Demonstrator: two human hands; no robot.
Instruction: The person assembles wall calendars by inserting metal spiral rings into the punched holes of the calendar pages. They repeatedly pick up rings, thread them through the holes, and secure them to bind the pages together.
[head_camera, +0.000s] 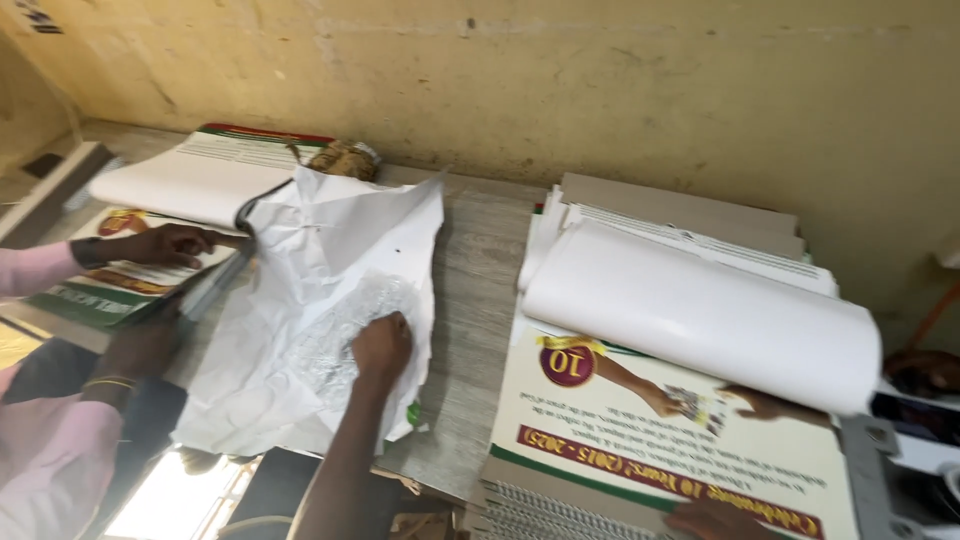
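Observation:
My left hand (381, 346) reaches in from below, fingers curled into the crumpled white wrapping paper (330, 250) and the clear plastic film (335, 335) lying on it. My right hand (712, 520) shows only at the bottom edge, resting on the front of a stack of spiral-bound wall calendars (640, 440); its grip is cut off. The calendar's white upper sheets (700, 310) are rolled back over the stack. Another hand (770, 405) reaches under that roll from the right; I cannot tell whose it is.
A person in a pink sleeve (40, 268) at the left holds a second calendar (150, 270), one hand (165, 244) on its cover and the other (140, 345) lower down. The grey wooden table (480, 260) meets a yellowish wall (600, 90). A brown bundle (342, 158) lies by the wall.

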